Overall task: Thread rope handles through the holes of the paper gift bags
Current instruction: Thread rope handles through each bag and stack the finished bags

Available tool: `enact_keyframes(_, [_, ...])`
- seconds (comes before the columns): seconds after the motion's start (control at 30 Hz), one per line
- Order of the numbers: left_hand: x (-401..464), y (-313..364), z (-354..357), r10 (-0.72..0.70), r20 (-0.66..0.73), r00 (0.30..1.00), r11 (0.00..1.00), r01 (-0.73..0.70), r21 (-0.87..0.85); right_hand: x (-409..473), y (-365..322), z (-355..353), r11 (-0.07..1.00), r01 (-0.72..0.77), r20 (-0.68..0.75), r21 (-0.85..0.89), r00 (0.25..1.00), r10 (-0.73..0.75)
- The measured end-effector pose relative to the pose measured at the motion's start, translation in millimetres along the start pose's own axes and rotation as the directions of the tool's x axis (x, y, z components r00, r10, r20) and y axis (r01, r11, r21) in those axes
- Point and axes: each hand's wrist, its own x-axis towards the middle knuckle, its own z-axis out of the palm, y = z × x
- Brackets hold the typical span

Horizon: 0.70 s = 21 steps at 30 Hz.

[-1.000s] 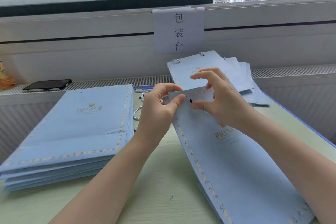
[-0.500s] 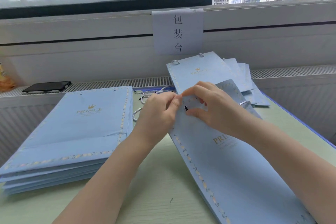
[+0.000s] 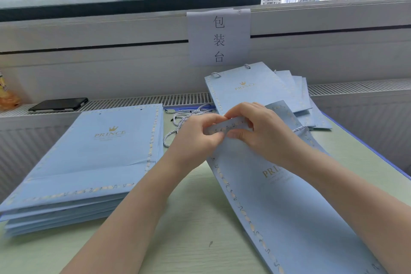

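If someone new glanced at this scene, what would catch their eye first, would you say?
Both hands, the left hand and right hand, pinch the top edge of a light blue gift bag at centre. A stack of flat bags lies at left, and a paper sign hangs on the wall behind.

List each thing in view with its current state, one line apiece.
Left hand: pinching the bag's top edge.
Right hand: pinching the same edge.
Bag in hand: flat on table, top edge lifted.
Left stack: flat, holes empty.
Far bags: handles threaded, fanned.
Loose ropes: lying tangled.
Phone: screen dark.
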Motion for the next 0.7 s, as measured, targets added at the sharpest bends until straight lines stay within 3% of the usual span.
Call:
enact_keyframes(0.23, [0, -1, -4, -0.081, 0.010, 0.997, 0.996, 0.081, -0.046, 0, 6, 2, 0.998, 0.036, 0.010, -0.055, 0.999, -0.036])
enact_keyframes(0.4, [3, -5, -7, -0.128, 0.034, 0.991, 0.992, 0.128, -0.002, -1, 10, -2, 0.998, 0.052, 0.031, -0.034, 0.998, -0.051])
enact_keyframes(0.7, [5, -11, -4, -0.126, -0.028, 0.992, 0.985, 0.128, 0.111, -3, 5, -7, 0.987, 0.016, 0.168, -0.161, 0.986, 0.011])
